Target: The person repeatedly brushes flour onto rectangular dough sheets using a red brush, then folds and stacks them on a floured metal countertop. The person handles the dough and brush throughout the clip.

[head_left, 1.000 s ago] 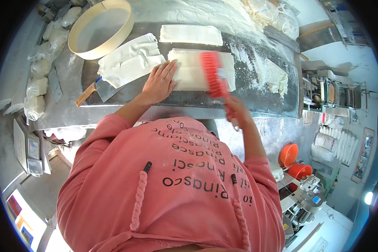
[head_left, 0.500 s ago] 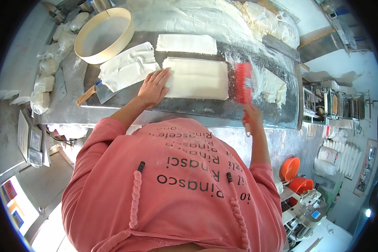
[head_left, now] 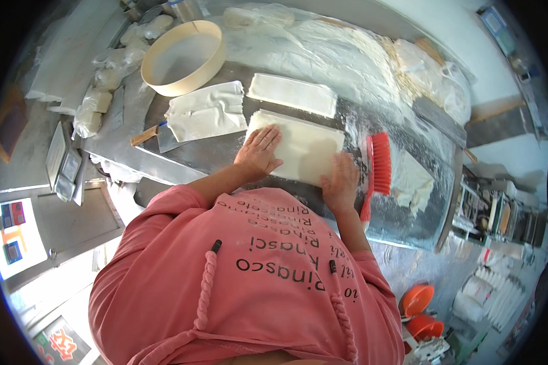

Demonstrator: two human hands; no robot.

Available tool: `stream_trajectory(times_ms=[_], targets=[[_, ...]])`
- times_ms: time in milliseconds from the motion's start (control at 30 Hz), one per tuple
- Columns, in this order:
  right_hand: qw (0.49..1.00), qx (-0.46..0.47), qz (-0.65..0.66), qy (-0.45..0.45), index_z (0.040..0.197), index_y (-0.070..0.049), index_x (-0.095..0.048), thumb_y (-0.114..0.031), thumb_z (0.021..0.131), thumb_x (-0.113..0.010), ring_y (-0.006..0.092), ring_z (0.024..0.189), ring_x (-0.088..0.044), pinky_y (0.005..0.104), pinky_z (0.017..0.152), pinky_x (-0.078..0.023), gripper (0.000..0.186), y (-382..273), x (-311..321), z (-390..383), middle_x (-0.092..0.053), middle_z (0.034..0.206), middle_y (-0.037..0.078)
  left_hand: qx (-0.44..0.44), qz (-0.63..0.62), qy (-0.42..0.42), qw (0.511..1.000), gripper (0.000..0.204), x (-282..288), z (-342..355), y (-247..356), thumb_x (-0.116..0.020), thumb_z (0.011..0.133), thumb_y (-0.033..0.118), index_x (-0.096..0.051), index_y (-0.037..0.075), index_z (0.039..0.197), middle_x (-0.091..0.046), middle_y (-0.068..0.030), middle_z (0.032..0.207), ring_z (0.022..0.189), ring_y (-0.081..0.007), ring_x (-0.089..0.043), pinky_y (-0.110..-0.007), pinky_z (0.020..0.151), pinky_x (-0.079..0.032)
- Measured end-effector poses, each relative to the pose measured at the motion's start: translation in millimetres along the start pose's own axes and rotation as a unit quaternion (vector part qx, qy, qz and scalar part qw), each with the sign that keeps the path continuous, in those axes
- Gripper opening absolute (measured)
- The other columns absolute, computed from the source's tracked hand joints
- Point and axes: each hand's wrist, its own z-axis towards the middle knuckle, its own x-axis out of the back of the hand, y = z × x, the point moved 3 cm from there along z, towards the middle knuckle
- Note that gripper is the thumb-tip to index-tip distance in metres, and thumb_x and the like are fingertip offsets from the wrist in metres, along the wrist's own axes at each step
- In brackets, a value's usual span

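My left hand [head_left: 259,151] lies flat with fingers stretched on the left part of a pale dough sheet [head_left: 304,143]. My right hand [head_left: 340,176] rests at the sheet's right end, fingers extended, the brush no longer in it. The red brush [head_left: 379,161] lies on the dark board just right of it, handle toward me. A narrower dough sheet [head_left: 291,93] lies above the middle one, and a rumpled one [head_left: 204,109] to the left. Beside that is a cleaver [head_left: 168,143] with a wooden handle. A torn dough piece [head_left: 411,176] lies right of the brush.
A round wooden sieve [head_left: 155,78] stands at the back left, beside bagged dough blocks [head_left: 94,106]. A floury strip [head_left: 335,42] and plastic bags [head_left: 435,82] line the back. Machinery [head_left: 493,210] and orange bowls [head_left: 418,298] are at the right, off the worktop.
My right hand has let go of the brush, now lying right of the sheet, and moved left onto the dough. My left hand remains on the sheet. The camera's view has shifted.
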Motion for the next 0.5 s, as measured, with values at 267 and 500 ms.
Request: stream_trajectory(times_ms=[267, 500], targets=[[0.988, -0.015, 0.153, 0.013, 0.091, -0.006, -0.059, -0.016, 0.080, -0.062, 0.0345, 0.089, -0.057, 0.0456, 0.078, -0.042, 0.014, 40, -51, 107, -0.062, 0.091, 0.011, 0.434, -0.078, 0.077, 0.894, 0.016, 10, 84, -107, -0.054, 0.086, 0.025, -0.059, 0.011, 0.093, -0.063, -0.0136, 0.101, 0.093, -0.0346, -0.061, -0.046, 0.078, -0.048], [0.976, -0.186, 0.103, -0.054, 0.083, -0.007, -0.054, -0.022, 0.080, -0.062, 0.0357, 0.086, -0.058, 0.0475, 0.076, -0.045, 0.018, 65, -98, 148, -0.061, 0.086, 0.013, 0.445, -0.042, 0.025, 0.894, 0.022, 6, 101, -119, -0.050, 0.088, 0.023, -0.059, 0.007, 0.100, -0.062, -0.0152, 0.105, 0.101, -0.0343, -0.060, -0.045, 0.087, -0.047]])
